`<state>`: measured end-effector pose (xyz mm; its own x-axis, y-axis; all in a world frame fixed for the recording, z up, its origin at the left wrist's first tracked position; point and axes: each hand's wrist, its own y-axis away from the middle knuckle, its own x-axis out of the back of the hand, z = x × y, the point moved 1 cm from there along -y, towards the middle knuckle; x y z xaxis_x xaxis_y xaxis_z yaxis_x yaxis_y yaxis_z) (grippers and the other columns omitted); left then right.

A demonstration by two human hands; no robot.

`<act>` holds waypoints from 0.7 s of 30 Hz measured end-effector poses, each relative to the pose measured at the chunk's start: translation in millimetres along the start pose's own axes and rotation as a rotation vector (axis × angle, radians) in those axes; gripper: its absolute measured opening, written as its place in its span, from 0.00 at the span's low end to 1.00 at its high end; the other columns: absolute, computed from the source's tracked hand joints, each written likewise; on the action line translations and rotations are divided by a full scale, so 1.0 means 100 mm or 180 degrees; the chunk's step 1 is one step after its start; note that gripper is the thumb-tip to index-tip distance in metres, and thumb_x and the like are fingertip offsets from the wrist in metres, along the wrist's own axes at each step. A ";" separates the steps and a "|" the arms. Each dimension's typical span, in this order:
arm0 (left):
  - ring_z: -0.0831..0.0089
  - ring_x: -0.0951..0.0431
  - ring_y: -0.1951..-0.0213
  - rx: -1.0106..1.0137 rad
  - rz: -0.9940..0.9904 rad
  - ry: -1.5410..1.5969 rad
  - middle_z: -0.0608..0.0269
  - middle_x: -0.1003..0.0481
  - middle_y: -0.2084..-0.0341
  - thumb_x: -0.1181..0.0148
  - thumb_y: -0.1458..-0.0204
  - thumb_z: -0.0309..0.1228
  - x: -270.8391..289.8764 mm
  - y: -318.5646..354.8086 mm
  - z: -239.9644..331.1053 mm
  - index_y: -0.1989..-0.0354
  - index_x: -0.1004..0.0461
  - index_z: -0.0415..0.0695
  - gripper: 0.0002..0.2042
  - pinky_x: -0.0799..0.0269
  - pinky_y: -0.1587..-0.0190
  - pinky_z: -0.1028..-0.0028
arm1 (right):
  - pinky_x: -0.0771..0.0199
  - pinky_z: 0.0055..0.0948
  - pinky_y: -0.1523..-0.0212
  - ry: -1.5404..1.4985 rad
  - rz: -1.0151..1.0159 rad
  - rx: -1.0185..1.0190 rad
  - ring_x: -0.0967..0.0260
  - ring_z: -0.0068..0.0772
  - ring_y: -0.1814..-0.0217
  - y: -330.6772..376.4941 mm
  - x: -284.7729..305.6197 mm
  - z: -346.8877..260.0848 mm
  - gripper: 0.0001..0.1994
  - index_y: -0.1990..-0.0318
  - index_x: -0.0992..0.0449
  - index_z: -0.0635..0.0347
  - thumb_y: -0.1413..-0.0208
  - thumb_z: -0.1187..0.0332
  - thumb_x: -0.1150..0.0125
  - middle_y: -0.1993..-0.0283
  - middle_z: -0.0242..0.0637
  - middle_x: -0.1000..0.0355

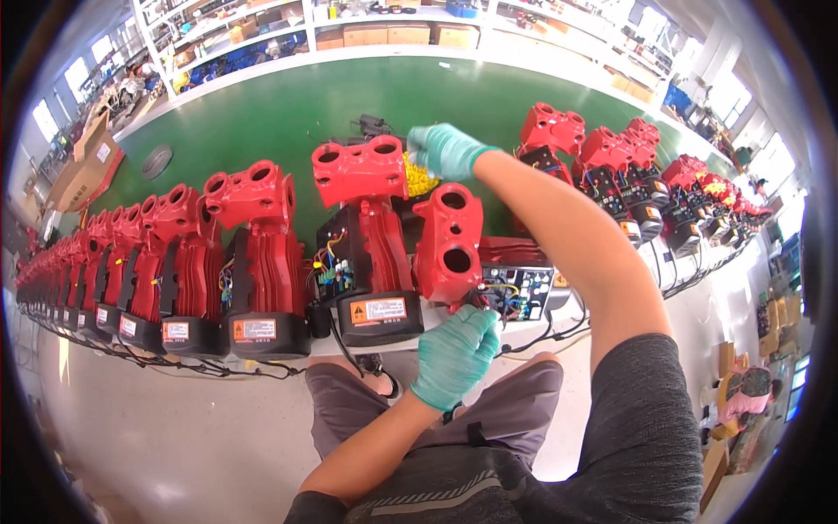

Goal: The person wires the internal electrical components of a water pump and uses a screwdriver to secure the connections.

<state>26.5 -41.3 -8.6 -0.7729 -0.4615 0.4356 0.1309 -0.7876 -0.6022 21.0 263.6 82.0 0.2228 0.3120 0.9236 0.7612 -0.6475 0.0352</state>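
A red pump [449, 244] lies on its side at the front edge of the green belt [262, 113], its open wiring box [522, 290] showing coloured wires. My left hand [456, 354], in a teal glove, pinches the wires at the near corner of that box. My right hand [445, 150], also gloved, reaches across the belt into a heap of small yellow parts [420, 179] behind the pumps; whether it grips any I cannot tell.
An upright red pump [367, 253] stands just left of the lying one. Several more red pumps [175, 262] line the belt edge to the left, and others [646, 175] to the right. Shelves with boxes [384, 35] stand beyond the belt. Black cables [218, 367] hang off the front edge.
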 end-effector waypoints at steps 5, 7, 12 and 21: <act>0.63 0.18 0.72 0.0177 -0.0081 0.0253 0.58 0.20 0.71 0.32 0.45 0.25 0.00 -0.02 -0.01 0.60 0.18 0.46 0.06 0.22 0.68 0.67 | 0.18 0.26 0.58 -0.2040 0.0790 0.0027 0.19 0.26 0.61 0.90 0.44 -0.18 0.09 0.48 0.24 0.66 0.28 0.74 0.48 0.59 0.36 0.21; 0.69 0.20 0.75 0.0392 -0.0125 0.0474 0.59 0.20 0.72 0.34 0.43 0.24 0.03 -0.06 0.02 0.60 0.17 0.43 0.05 0.24 0.69 0.69 | 0.19 0.25 0.59 -0.2052 0.1114 0.0063 0.21 0.24 0.62 1.57 0.56 -0.47 0.08 0.48 0.25 0.67 0.27 0.74 0.48 0.59 0.35 0.21; 0.73 0.23 0.76 0.0520 -0.0245 0.0470 0.60 0.22 0.74 0.33 0.43 0.24 0.06 -0.07 -0.04 0.59 0.17 0.44 0.06 0.26 0.70 0.71 | 0.24 0.21 0.62 -0.2851 0.1646 0.0016 0.27 0.16 0.64 2.91 -0.15 -0.58 0.09 0.48 0.25 0.65 0.32 0.74 0.36 0.61 0.32 0.22; 0.72 0.26 0.79 0.0185 -0.0316 0.0264 0.61 0.24 0.74 0.32 0.46 0.23 0.07 -0.08 -0.05 0.59 0.16 0.42 0.07 0.29 0.72 0.71 | 0.23 0.21 0.60 -0.2326 0.2296 -0.0556 0.23 0.18 0.62 3.31 -1.08 -0.48 0.10 0.49 0.19 0.63 0.36 0.76 0.32 0.60 0.32 0.18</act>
<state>17.3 -36.4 -3.8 -0.8322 -0.3466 0.4328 0.0850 -0.8511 -0.5181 220.0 -18.0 12.5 0.9488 0.1182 0.2930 0.2151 -0.9210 -0.3249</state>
